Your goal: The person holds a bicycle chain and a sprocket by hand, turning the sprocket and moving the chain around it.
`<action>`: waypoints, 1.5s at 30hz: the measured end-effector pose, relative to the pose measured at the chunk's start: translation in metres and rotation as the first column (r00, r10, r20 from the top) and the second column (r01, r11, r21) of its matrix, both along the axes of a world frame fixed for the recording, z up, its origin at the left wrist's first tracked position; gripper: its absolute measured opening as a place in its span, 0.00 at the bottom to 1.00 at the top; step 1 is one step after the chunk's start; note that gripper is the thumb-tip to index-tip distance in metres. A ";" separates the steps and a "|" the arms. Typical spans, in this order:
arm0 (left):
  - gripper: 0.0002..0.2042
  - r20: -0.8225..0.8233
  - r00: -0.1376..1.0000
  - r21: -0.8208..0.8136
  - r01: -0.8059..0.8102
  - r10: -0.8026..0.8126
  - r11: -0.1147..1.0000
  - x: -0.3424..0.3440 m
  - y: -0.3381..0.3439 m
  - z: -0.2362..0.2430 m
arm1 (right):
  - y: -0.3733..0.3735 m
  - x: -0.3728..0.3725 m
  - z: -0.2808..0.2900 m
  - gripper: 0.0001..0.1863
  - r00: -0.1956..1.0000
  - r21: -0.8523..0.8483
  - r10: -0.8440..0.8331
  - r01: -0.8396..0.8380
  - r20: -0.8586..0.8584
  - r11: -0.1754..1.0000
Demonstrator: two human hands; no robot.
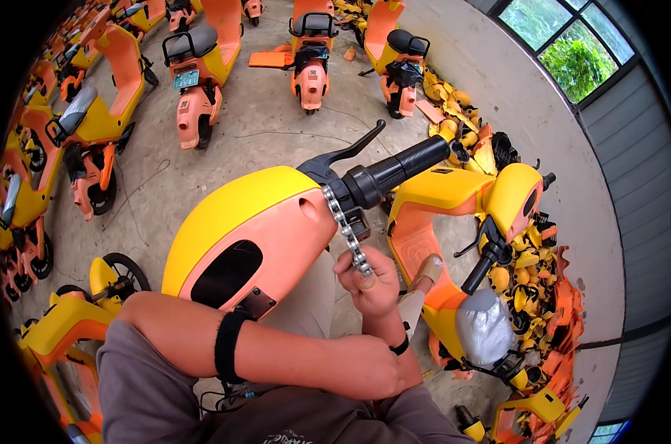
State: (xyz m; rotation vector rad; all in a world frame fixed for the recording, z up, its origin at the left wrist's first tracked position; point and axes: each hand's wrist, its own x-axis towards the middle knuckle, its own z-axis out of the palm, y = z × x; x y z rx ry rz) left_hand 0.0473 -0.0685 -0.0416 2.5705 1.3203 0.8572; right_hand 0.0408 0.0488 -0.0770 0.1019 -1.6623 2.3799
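Observation:
In the head view, my right hand [365, 281] pinches the lower end of a silver chain [339, 214], which runs up beside the black grip [395, 166] and brake lever [350, 152] of a scooter's yellow-and-pink handlebar housing [250, 222]. My left forearm crosses in front of me, and my left hand [369, 366] is curled against my right forearm, just below the black wristband; what its fingers hold, if anything, is hidden. The housing has a dark oval panel on its near side.
Another scooter [435, 229] stands close on my right, a foil-like cover [483, 325] at its lower end. Scooters [195, 103] line the back and left. Heaped yellow and orange panels [528, 266] lie along the wall [587, 185] at right, and thin wires trail over the floor [150, 170].

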 end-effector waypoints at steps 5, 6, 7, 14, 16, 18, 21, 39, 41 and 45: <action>0.07 -0.004 1.000 -0.005 0.010 -0.010 1.000 -0.001 0.000 -0.005 | -0.003 0.000 -0.015 0.23 0.995 0.087 -0.093 0.091 0.027 0.992; 0.08 -0.027 1.000 -0.010 0.014 -0.015 1.000 -0.002 0.001 -0.004 | -0.002 0.000 -0.023 0.22 0.992 0.087 -0.119 0.115 0.037 0.990; 0.08 -0.034 0.999 -0.007 0.019 -0.019 1.000 -0.003 0.001 -0.005 | -0.001 0.000 -0.027 0.21 0.988 0.087 -0.144 0.140 0.048 0.986; 0.07 -0.032 0.999 -0.016 0.001 -0.001 1.000 -0.002 -0.004 -0.008 | 0.003 -0.002 -0.039 0.25 0.993 0.057 -0.111 0.109 0.041 0.992; 0.06 -0.051 0.999 -0.018 0.000 -0.001 1.000 -0.001 -0.005 -0.010 | 0.012 0.001 -0.050 0.19 1.000 0.040 -0.009 0.009 -0.007 0.999; 0.06 -0.043 0.999 0.023 -0.009 0.010 1.000 0.002 -0.006 -0.017 | 0.009 -0.003 -0.059 0.17 1.000 -0.014 -0.005 0.005 -0.027 1.000; 0.06 -0.098 0.995 -0.038 0.010 -0.014 0.999 0.006 -0.007 -0.021 | 0.013 0.000 -0.074 0.18 0.999 -0.150 0.044 -0.042 0.007 0.988; 0.06 0.011 1.000 -0.014 -0.009 0.009 1.000 0.011 -0.008 -0.027 | 0.013 0.091 -0.214 0.16 0.852 -0.602 -0.108 0.445 0.512 0.663; 0.06 -0.042 0.999 -0.164 0.008 -0.015 0.986 0.009 -0.011 -0.023 | 0.038 0.109 -0.251 0.16 0.776 -0.555 -0.142 0.553 0.614 0.621; 0.06 -0.125 0.992 -0.243 -0.001 -0.031 0.970 0.003 -0.009 -0.017 | 0.094 0.176 -0.329 0.19 0.402 -0.231 -0.172 0.770 0.899 0.594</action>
